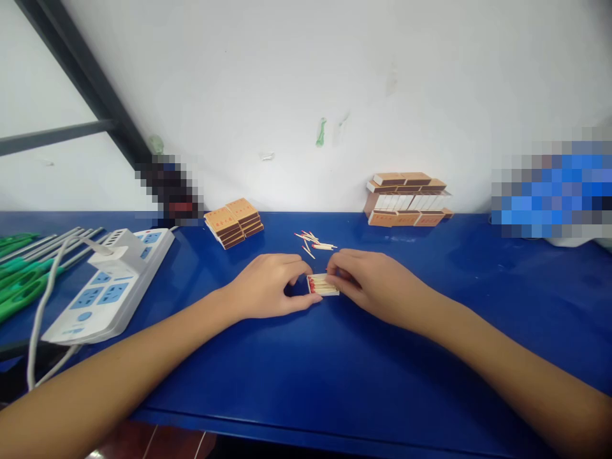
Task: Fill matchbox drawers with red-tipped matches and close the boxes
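A small white matchbox tray [323, 293] lies on the blue table with red-headed matches [322, 284] side by side in it, heads to the left. My left hand [270, 287] holds the tray's left end between thumb and fingers. Over the right end, my right hand [368, 280] has its thumb and fingertips closed together at the plain ends of the matches. Those fingertips hide whether they pinch matches or the tray's edge. Just beyond the tray, several loose matches [313, 244] lie scattered on the table.
Stacked matchboxes [233, 222] stand at the back left, and a larger stack [406, 201] leans by the wall at the back right. On the left are a white power strip [109, 287] with a cable and green-handled tools [26, 284]. The blue table [287, 376] ends near me.
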`<state>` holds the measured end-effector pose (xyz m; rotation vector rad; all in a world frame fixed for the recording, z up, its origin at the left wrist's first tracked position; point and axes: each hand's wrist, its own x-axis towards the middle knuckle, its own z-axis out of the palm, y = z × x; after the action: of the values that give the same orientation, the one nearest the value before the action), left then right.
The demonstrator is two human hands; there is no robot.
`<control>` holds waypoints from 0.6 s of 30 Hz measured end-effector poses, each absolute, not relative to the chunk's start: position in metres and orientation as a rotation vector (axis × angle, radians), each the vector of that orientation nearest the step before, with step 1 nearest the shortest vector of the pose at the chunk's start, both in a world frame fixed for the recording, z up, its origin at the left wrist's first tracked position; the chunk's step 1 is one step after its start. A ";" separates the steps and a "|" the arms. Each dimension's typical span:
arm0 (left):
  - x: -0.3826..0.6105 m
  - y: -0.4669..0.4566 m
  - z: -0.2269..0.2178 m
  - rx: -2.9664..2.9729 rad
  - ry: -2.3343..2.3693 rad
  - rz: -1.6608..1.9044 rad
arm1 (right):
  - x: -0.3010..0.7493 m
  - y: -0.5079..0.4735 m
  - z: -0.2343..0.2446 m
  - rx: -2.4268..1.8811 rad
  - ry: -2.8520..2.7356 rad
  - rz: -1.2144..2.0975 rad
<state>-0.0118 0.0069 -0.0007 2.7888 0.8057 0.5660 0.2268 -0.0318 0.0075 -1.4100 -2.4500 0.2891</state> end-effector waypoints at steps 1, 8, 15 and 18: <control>-0.012 0.007 -0.001 2.790 0.806 0.566 | 0.227 -0.032 0.007 -1.403 -2.459 0.298; -0.012 0.007 0.000 2.787 0.810 0.552 | 0.227 -0.030 0.007 -1.345 -2.432 0.260; -0.013 0.007 -0.002 2.777 0.779 0.568 | 0.239 -0.018 0.003 -1.468 -2.244 0.117; -0.013 0.006 -0.002 2.780 0.745 0.573 | 0.242 -0.014 -0.002 -1.516 -2.237 0.103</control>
<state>-0.0129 0.0060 -0.0019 2.7797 0.7451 0.5728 0.2424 -0.0138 -0.0023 -1.5159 -2.2371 0.1028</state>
